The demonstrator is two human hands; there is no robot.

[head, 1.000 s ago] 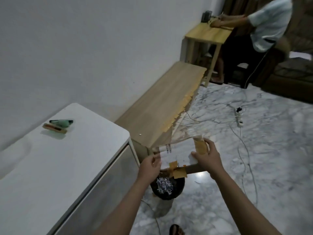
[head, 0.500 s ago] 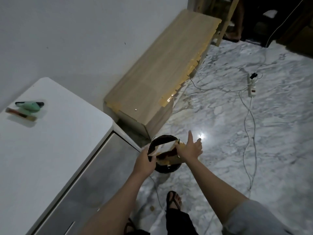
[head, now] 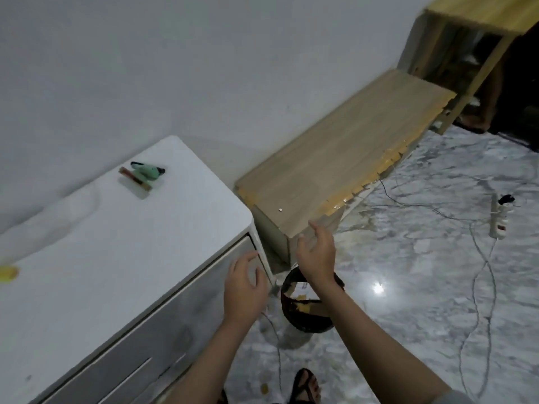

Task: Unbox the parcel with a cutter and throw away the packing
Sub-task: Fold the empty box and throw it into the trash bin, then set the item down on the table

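Note:
A black waste bin stands on the marble floor beside the white cabinet. Inside it lies the brown cardboard packing with yellow tape. My right hand hovers above the bin's rim, fingers apart and empty. My left hand is lower and to the left, in front of the cabinet's corner, also open and empty. A green cutter rests on the cabinet top at the back, next to a small brown and red stick-like item.
A low wooden bench runs along the wall behind the bin. Cables and a white power strip lie across the floor at the right. My sandalled foot is below the bin. A yellow scrap sits on the cabinet's left edge.
The packing left both hands and dropped into the bin. Both hands rose from the bin and opened. The view swung back up toward the cabinet.

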